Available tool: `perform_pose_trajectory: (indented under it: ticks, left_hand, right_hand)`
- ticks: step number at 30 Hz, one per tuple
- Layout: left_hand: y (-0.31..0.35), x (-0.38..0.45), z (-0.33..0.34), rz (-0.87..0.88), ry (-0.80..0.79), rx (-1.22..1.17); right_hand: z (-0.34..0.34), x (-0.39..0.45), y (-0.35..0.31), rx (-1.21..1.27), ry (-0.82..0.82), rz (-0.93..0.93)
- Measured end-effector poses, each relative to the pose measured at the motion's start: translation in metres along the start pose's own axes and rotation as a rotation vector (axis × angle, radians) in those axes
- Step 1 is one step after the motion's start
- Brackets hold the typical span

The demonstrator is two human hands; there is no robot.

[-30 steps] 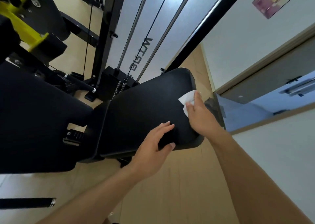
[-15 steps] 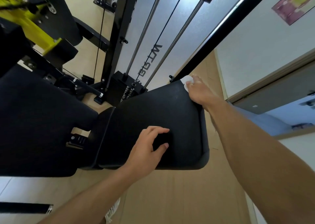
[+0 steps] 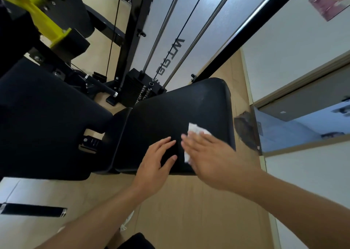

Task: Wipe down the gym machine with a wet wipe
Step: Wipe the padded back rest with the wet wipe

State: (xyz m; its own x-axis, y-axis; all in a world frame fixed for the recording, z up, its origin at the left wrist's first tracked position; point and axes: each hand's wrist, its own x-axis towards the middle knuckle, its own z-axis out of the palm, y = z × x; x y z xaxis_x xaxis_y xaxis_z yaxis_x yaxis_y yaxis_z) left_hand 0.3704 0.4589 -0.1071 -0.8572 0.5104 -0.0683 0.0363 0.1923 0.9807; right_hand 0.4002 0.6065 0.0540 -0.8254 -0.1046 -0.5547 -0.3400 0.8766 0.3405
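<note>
Pressing white wipe (image 3: 196, 130) onto seat pad (image 3: 170, 112), apparently flat-palmed.

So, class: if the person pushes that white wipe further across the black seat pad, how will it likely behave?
The wet wipe looks crumpled and limp under the right hand, so it probably bunches rather than slides flat. It seems thin, so likely very light. The seat pad looks smooth, so it should glide easily.

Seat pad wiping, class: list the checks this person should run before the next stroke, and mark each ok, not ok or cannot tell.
1. Wet wipe under the right hand: ok.
2. Wipe flat on the seat pad: ok.
3. Left hand resting on the pad, clear of the wipe: ok.
4. Pad's far end free of objects: ok.
5. Wipe still damp: cannot tell.
6. Neighbouring back pad wiped: cannot tell.
</note>
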Motion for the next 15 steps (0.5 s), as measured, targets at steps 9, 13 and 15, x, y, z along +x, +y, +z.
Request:
perform_pose_trajectory:
  ticks: [9,13,15]
  left_hand:
    - [-0.004,-0.011,-0.017,-0.059,-0.156,-0.017]
    - [-0.016,-0.023,-0.026,-0.072,-0.182,0.018]
    - [-0.029,-0.028,-0.032,-0.106,-0.196,0.029]
  right_hand:
    - [-0.028,0.040,0.075,0.008,-0.046,0.419]
    - [-0.018,0.093,0.048,0.069,-0.074,0.422]
    - [-0.008,0.100,0.006,0.074,-0.113,0.297]
